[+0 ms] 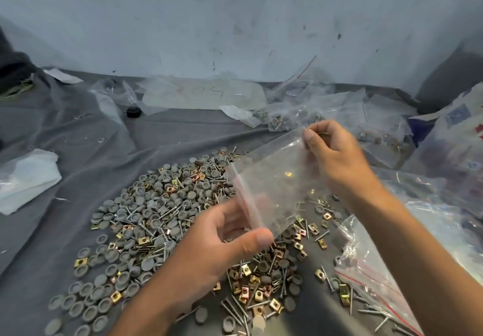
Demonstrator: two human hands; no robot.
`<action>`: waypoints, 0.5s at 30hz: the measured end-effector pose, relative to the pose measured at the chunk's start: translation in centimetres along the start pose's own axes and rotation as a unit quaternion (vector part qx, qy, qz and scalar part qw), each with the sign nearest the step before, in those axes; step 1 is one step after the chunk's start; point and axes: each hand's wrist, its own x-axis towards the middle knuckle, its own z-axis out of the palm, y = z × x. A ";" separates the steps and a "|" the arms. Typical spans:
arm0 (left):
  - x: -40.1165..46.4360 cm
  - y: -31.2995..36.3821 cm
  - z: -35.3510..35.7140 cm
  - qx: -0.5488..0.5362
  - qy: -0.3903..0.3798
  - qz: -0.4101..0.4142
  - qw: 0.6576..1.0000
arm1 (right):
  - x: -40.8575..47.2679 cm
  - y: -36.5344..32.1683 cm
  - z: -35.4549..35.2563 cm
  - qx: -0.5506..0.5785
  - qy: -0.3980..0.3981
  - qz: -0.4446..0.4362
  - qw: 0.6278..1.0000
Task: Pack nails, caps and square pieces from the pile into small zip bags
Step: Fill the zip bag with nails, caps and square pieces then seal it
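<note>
Zip bag (274,179): clear glossy plastic, thin, crinkly. Caps (146,206) are matt grey plastic; nails (235,307) bare shiny metal, square pieces (275,304) brassy plated metal. Cloth (78,152) underneath is matt grey fabric, wrinkled.

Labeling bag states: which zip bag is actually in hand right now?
The clear zip bag held up over the pile: left hand at its red zip edge, right hand pinching the far corner. The other bags lie flat.

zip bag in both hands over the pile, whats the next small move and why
Probably pull the mouth open. The left hand pinches the zip bag at its red-striped zip edge, the right hand pinches the far end, and little shows inside it. The pile of caps, nails and square pieces lies right below, ready to load.
</note>
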 end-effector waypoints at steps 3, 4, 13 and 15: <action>0.4 0.1 -0.3 -0.017 0.142 0.001 0.990 | 0.1 1.3 1.2 0.046 0.030 0.035 0.998; 0.6 0.1 -0.5 -0.025 0.176 -0.004 0.984 | 0.0 1.8 1.4 0.051 0.029 0.050 0.997; 0.9 -0.6 -1.4 0.021 0.250 -0.036 0.967 | -0.7 4.5 0.1 -0.041 0.028 0.062 0.997; 0.9 -0.7 -1.4 0.024 0.259 -0.039 0.965 | -0.8 4.5 -2.2 -0.136 0.041 0.015 0.990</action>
